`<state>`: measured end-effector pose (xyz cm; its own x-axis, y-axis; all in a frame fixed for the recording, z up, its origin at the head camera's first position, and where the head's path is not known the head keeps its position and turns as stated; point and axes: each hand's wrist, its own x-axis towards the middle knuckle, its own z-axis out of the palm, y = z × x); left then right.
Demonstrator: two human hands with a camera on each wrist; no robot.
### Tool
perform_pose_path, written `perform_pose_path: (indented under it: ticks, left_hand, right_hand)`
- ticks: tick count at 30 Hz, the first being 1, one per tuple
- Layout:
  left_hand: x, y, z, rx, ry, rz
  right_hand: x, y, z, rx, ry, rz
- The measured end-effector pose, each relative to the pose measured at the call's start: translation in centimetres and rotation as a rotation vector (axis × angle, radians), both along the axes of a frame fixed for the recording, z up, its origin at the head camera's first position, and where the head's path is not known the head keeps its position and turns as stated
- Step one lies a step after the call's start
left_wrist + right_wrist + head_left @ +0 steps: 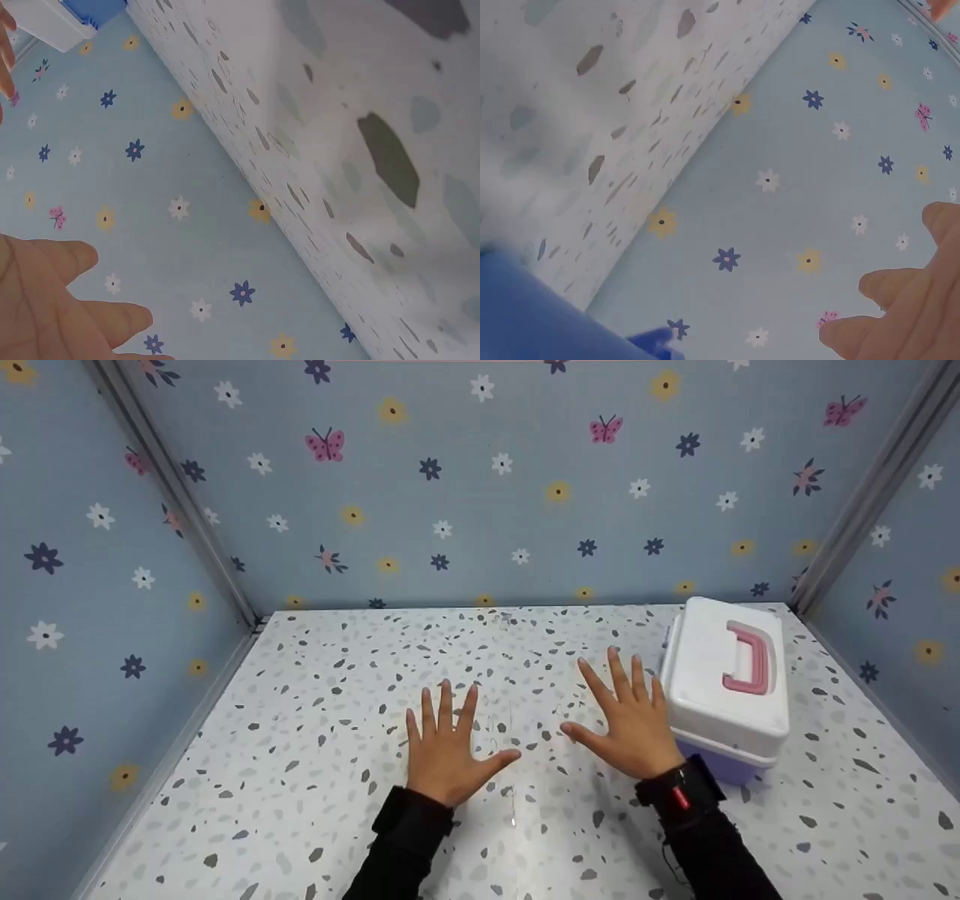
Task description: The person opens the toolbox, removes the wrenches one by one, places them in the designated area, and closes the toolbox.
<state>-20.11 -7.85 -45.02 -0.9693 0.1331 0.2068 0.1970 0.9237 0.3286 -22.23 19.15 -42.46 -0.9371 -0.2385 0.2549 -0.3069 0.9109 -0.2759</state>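
Box, white-lidded with a pink handle, stands at the speckled counter's right; just left of it, the right hand is splayed and released; the left hand, likewise splayed, is nearer the middle.

1. box: white lid shut over a purple base, pink handle lying folded in the top.
2. it stands upright on the table's right, toward the far side.

Bare left hand, bare right hand, set apart: fingers straight, spread; thumbs pointing inward; forearms black-sleeved.
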Motion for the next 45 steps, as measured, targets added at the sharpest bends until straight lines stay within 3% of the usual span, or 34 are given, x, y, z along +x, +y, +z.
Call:
perform_pose_path:
  ticks: [4,9,15,19,26,37,40,45]
  left_hand:
    - [-0.3,0.9,0.2,0.064,-0.019,-0.063]
    - [-0.6,2.3,0.7,0.168,-0.114,-0.176]
    - [-1.3,4.5,1.0,0.38,-0.203,-0.314]
    - [-1.8,6.2,1.3,0.47,-0.236,-0.393]
    - [-2.2,10.2,1.5,0.502,-0.311,-0.495]
    - [-2.8,16.8,1.0,0.442,-0.366,-0.553]
    - [-3.2,17.9,0.9,0.499,-0.383,-0.577]
    - [-3.6,19.7,0.7,0.7,-0.403,-0.583]
  right_hand:
    - [0.5,1.3,1.1,-0.009,0.022,-0.023]
    - [1.1,3.6,2.0,-0.036,0.086,-0.071]
    - [1.9,7.2,2.6,-0.154,0.192,-0.132]
    - [2.4,9.6,2.7,-0.22,0.21,-0.17]
    - [3.2,13.5,2.2,-0.361,0.112,-0.263]
    - [3.1,17.5,0.8,-0.536,-0.063,-0.301]
    - [2.9,18.1,0.4,-0.611,-0.157,-0.308]
    - [2.8,18.6,-0.2,-0.772,-0.249,-0.324]
